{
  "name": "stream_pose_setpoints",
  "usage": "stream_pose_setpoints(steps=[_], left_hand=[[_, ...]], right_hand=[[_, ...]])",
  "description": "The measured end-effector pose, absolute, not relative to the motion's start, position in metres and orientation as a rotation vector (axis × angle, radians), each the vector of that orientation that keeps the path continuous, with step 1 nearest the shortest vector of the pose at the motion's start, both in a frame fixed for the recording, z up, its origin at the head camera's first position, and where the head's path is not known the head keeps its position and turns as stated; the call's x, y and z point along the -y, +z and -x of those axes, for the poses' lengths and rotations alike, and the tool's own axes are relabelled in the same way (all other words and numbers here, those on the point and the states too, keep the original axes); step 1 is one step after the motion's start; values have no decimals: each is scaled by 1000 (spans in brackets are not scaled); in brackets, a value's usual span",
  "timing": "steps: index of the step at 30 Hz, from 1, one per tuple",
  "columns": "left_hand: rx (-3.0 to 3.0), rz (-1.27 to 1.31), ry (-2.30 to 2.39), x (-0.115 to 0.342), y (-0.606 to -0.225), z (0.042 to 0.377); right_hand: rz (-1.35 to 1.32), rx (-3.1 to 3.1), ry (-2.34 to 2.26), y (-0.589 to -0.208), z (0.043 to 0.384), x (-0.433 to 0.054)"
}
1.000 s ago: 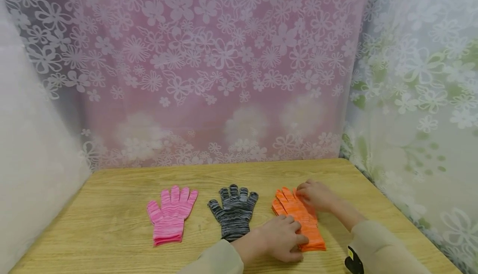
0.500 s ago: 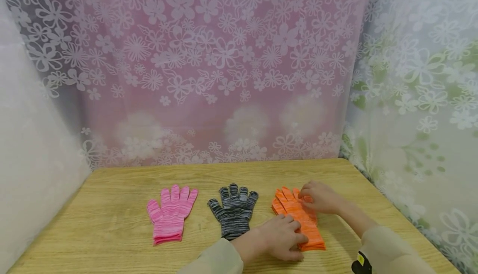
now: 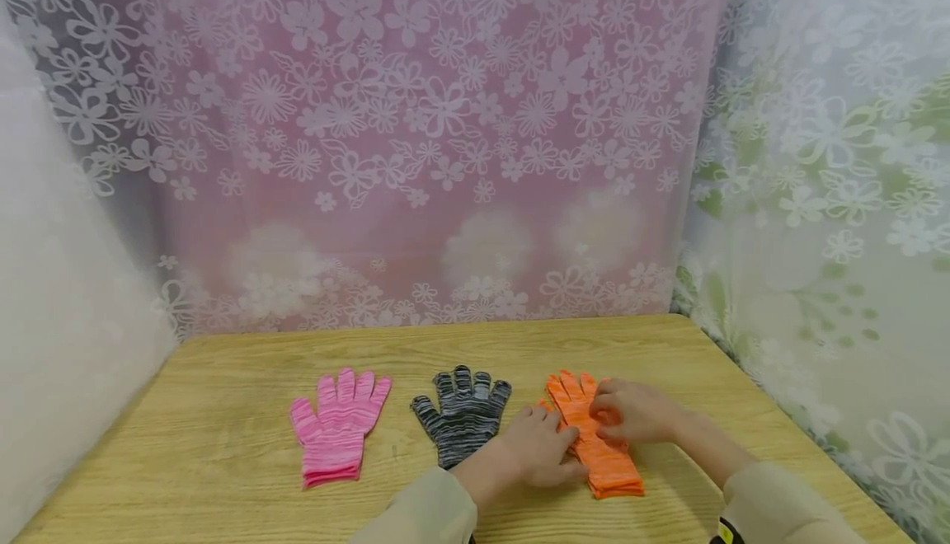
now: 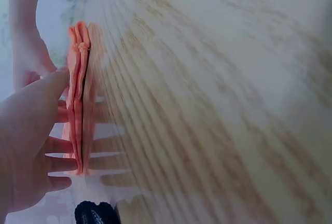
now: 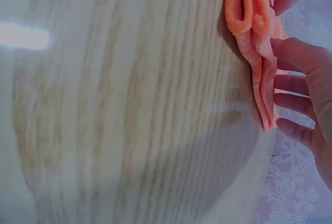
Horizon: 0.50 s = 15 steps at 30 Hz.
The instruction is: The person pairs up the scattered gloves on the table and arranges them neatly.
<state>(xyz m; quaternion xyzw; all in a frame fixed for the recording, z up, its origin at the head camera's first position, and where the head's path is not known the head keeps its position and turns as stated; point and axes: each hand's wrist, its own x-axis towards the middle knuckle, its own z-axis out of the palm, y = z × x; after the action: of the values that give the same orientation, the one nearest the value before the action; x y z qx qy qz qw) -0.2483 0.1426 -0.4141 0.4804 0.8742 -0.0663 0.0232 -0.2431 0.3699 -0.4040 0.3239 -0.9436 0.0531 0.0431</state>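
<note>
A stack of orange knit gloves (image 3: 607, 471) lies on the right of the table, fingers pointing away and cuffs near me. My left hand (image 3: 536, 447) rests at its left edge, fingers spread over the thumb side, with an orange tip showing just beyond them. From the right, my right hand (image 3: 640, 414) touches the upper palm and finger part with loosely bent fingers. Side-on in the left wrist view, the gloves (image 4: 78, 97) show stacked layers, and my left fingers lie fairly straight against them. In the right wrist view, folded cuffs (image 5: 244, 11) face the camera.
A grey-black knit glove (image 3: 466, 416) lies flat just left of my left hand. Further left is a pink knit glove (image 3: 336, 429). All sit on a wood-grain table (image 3: 237, 412), with flowered curtains (image 3: 445, 157) behind and beside it.
My left hand has shifted up and left from the cuff to the gloves' thumb side. My right hand has slid slightly down toward the palm. The upper glove's thumb no longer lies as before.
</note>
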Motion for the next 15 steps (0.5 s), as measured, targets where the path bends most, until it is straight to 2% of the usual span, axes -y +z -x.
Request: stream_pose_setpoints(steps=[7,15], left_hand=[[-2624,-1442,-54,-131,-406,256],[-2760,-1353,164,-91,-382,276]], right_hand=[[-988,2853,234,-402,245,-368],[-664,2795,238,-387,243,-360]])
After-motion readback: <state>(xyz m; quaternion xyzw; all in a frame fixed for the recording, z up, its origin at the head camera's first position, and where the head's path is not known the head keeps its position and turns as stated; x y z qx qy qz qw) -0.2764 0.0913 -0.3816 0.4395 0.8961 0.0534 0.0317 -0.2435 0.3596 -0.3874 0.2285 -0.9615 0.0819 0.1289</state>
